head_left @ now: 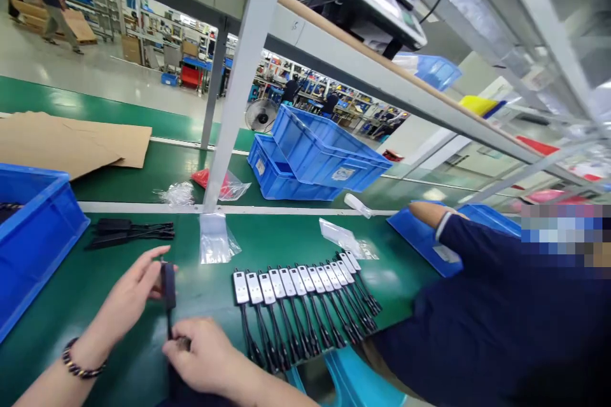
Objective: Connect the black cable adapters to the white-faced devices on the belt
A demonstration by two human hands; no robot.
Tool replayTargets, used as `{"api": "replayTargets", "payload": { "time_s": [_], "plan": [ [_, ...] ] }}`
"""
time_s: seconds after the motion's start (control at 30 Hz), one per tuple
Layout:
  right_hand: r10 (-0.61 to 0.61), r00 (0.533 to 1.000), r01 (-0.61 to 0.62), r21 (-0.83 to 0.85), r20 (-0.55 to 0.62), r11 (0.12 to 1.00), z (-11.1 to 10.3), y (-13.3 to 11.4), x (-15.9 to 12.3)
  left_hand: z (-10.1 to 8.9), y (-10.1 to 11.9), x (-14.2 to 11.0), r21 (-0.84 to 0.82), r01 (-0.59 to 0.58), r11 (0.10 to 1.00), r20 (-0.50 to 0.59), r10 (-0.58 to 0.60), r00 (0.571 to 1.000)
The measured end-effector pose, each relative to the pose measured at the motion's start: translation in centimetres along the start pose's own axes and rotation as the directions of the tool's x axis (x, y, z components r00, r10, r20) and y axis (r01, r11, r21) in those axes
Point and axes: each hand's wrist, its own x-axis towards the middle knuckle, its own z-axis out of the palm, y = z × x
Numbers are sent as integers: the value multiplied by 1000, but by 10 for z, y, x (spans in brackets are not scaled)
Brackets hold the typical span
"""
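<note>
I see my left hand (136, 289) raised over the green work surface (286, 245), thumb and fingers closed on the upper end of a small black adapter (167, 285) that stands nearly upright; its thin black cable (168, 329) runs straight down into my right hand (206, 356), which is curled narrow around the lower end, though I cannot tell exactly what part sits under those fingers. A beaded bracelet (79, 365) circles my left wrist. Just to the right of my hands lies a neat row of finished adapters (296, 283), white-labelled faces up, overlapping slightly, their cables fanning toward me. Above my left hand, a loose bundle of black cables (126, 231) rests on the mat, and a blue bin (33, 235) stands at the far left edge. An empty clear bag (216, 240) lies at the foot of the grey rack post (241, 89), with more clear bags (346, 238) further right. Behind the white strip, two stacked blue crates (315, 156) sit near a red-filled bag (222, 184), and flattened cardboard (71, 140) lies to the left. On my right, a co-worker's dark sleeve (487, 311) stretches across, that person's hand (427, 211) resting over a blue lid (429, 238)
</note>
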Motion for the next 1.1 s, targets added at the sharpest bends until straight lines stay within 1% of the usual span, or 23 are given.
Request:
{"api": "replayTargets", "payload": {
  "time_s": [0.03, 0.07, 0.1, 0.13, 0.2, 0.27, 0.33, 0.43, 0.5, 0.6, 0.7, 0.87, 1.1],
  "plan": [
    [-16, 997, 11, -72, -71, 997, 2, 4, 1, 9, -4, -2, -183, 100, 978, 80, -87, 993],
    [-34, 993, 21, -119, -110, 993, 3, 6, 2, 17, -8, -5, -324, 191, 927, 168, -142, 975],
    [-34, 992, 18, -138, -120, 990, 4, 8, 3, 24, -13, -7, -410, 268, 872, 250, -175, 952],
    [-24, 994, 9, -139, -108, 990, 4, 9, 3, 30, -18, -9, -479, 306, 823, 286, -183, 940],
    [-12, 997, 5, -104, -73, 995, -1, 7, 1, 37, -26, -11, -585, 315, 748, 274, -184, 944],
    [-4, 997, 0, -47, -76, 999, -11, 4, -1, 38, -30, -13, -642, 325, 695, 267, -194, 944],
    [-4, 993, 1, -26, -116, 1000, -24, 4, -1, 37, -29, -15, -654, 362, 664, 292, -220, 931],
    [-46, 977, 20, -125, -209, 992, -36, 9, 6, 36, -24, -21, -641, 411, 648, 338, -242, 909],
    [-98, 959, 37, -223, -267, 974, -38, 14, 13, 37, -23, -25, -636, 418, 649, 352, -238, 905],
    [-174, 932, 63, -333, -318, 941, -34, 17, 23, 41, -25, -29, -635, 415, 652, 336, -251, 908],
    [-203, 919, 56, -400, -338, 915, -31, 15, 30, 45, -28, -34, -637, 403, 657, 298, -272, 915],
    [-228, 911, 49, -461, -342, 886, -28, 14, 35, 47, -27, -41, -636, 360, 683, 248, -261, 933],
    [-238, 901, 34, -487, -363, 873, -25, 17, 36, 47, -24, -42, -624, 338, 704, 234, -245, 941]
  ]
}}
